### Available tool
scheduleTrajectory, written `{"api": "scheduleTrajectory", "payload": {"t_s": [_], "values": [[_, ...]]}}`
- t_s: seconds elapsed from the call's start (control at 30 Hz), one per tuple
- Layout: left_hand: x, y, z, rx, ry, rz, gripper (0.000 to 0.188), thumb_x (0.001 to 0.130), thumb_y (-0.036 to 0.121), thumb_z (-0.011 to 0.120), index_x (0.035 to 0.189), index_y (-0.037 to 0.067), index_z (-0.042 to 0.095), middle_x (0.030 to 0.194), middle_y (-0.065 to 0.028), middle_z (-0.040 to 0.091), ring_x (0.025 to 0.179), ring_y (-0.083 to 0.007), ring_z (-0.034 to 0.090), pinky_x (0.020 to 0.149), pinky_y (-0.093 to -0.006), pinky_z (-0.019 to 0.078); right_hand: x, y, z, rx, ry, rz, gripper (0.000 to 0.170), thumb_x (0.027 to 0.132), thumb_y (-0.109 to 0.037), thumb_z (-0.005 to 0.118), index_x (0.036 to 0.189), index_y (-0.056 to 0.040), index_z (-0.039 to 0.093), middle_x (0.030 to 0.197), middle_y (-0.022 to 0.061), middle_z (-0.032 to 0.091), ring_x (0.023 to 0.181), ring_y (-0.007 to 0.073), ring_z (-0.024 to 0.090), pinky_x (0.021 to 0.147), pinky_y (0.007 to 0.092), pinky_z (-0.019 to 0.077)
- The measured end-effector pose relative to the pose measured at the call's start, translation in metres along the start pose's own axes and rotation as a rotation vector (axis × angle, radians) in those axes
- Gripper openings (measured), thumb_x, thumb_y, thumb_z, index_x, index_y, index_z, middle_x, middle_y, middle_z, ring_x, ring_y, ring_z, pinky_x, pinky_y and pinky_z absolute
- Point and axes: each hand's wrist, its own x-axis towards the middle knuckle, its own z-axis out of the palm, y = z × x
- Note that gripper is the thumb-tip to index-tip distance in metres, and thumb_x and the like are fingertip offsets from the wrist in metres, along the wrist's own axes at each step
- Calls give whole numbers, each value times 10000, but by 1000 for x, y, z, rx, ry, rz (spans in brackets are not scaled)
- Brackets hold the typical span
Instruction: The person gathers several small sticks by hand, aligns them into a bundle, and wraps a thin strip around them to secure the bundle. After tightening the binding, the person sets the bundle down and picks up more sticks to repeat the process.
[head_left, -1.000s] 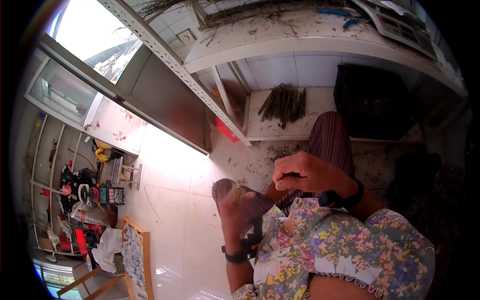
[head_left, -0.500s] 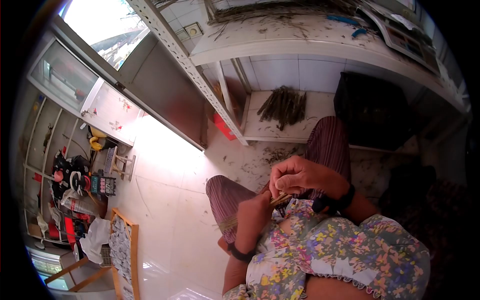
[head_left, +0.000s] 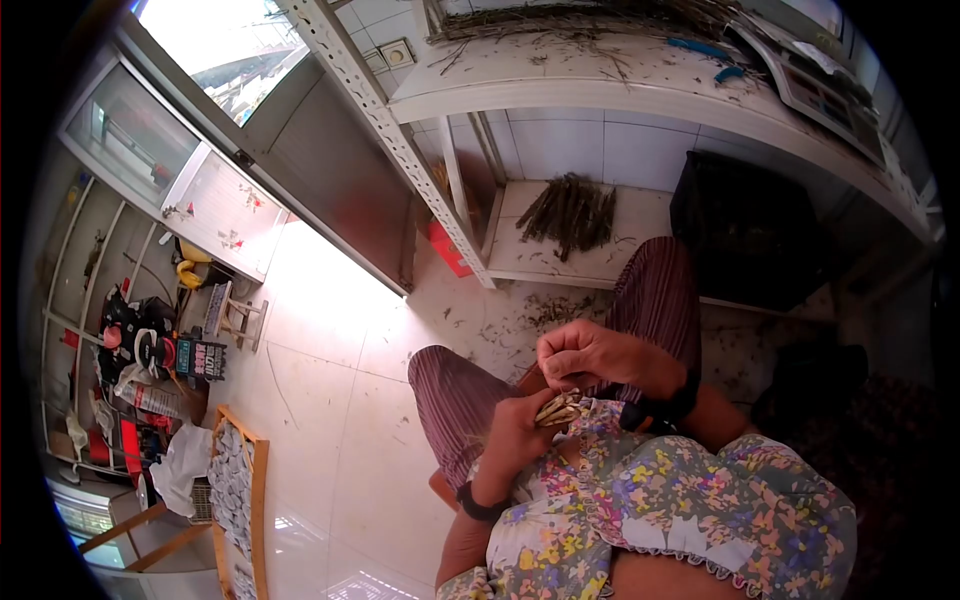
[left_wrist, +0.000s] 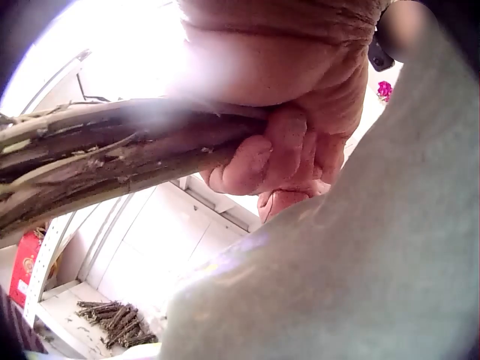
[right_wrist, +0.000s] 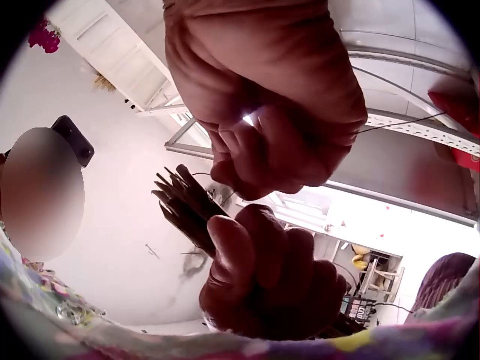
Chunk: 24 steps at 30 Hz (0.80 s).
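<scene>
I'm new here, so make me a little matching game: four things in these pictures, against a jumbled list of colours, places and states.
Things
1. Left hand
2. Stem pile
3. Bin
4. Trousers

Descriptions
A. Black
B. Striped
C. Gripping a bundle of stems
D. Heaped on the low shelf

Right pairs: 1-C, 2-D, 3-A, 4-B
</scene>
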Motion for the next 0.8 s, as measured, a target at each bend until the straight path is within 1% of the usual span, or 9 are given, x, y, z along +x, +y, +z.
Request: {"api": "scheduleTrajectory", "payload": {"t_s": [0.1,0.2,0.3,0.4,0.5,0.6,0.7,0.8], "values": [[0,1,2,30,78,1,187,833,81,696,981,-19,640,705,-47,635,635,-57,544,600,-242,452,2,5,-3,-47,-3,-29,193,965,-214,560,843,-65,548,687,-43,519,502,5,392,449,166,308],[-1,4,-2,59,120,-139,212,797,102,709,985,24,650,747,-179,640,665,-290,658,598,-319,485,4,6,-5,-173,92,-22,160,950,-203,577,915,-47,583,720,-43,541,563,28,470,505,181,377],[0,5,-3,31,230,-166,211,816,123,711,984,15,645,738,-190,635,661,-282,660,598,-318,484,6,11,-7,-527,154,-153,183,921,-193,596,978,-20,612,754,4,596,652,95,552,612,249,458],[-1,-9,-2,33,294,-153,224,824,136,710,992,4,642,738,-189,637,662,-270,664,603,-323,488,3,3,-3,-775,53,-64,181,935,-142,565,998,20,615,813,75,642,796,121,592,736,284,481],[-1,-8,-3,51,334,-158,225,828,127,700,1004,-1,642,735,-185,640,661,-272,665,603,-327,488,3,2,0,-909,70,-126,176,895,-140,600,943,27,630,815,119,646,781,215,618,739,323,486],[0,-3,-6,42,378,-194,227,841,153,687,1008,5,648,731,-186,641,665,-279,668,596,-332,486,1,1,-1,-1100,111,-197,189,858,-165,633,851,24,640,857,129,634,784,277,612,730,336,484],[2,-7,-9,122,406,-262,220,846,172,662,995,10,653,726,-190,640,667,-282,669,593,-340,485,-3,-11,16,-1180,191,-238,188,814,-164,679,771,13,629,923,120,625,796,304,594,736,349,478],[1,-15,-11,154,424,-274,226,843,194,643,970,7,651,716,-189,637,665,-287,667,593,-350,484,0,-16,22,-1286,195,-620,178,783,-136,714,726,2,617,970,99,615,820,281,596,745,351,471]]}}
